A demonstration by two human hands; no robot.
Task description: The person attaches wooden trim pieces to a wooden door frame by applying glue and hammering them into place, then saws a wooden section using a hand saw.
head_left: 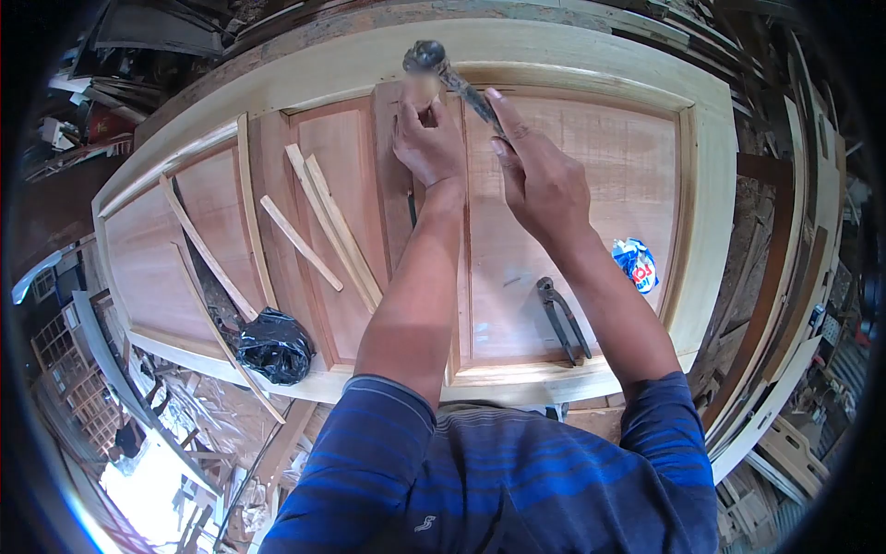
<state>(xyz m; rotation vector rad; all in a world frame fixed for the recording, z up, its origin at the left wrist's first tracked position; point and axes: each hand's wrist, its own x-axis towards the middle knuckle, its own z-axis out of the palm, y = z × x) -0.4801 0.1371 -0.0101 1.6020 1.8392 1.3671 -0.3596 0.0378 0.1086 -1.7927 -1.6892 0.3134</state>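
My right hand is closed around the handle of a hammer, whose dark head hangs just above my left fingertips. My left hand rests at the upper part of a panelled wooden door, over a vertical divider. Its thumb and fingers are pinched together; a blurred pale patch under the hammer head hides what they hold. Pincers lie with handles towards me on the right panel. Several thin wooden strips lie loose across the left and middle panels.
A crumpled black plastic bag lies at the door's near left edge. A blue and white plastic packet sits at the right, beside my right forearm. Long boards are stacked along the right, and wood scraps cover the floor at lower left.
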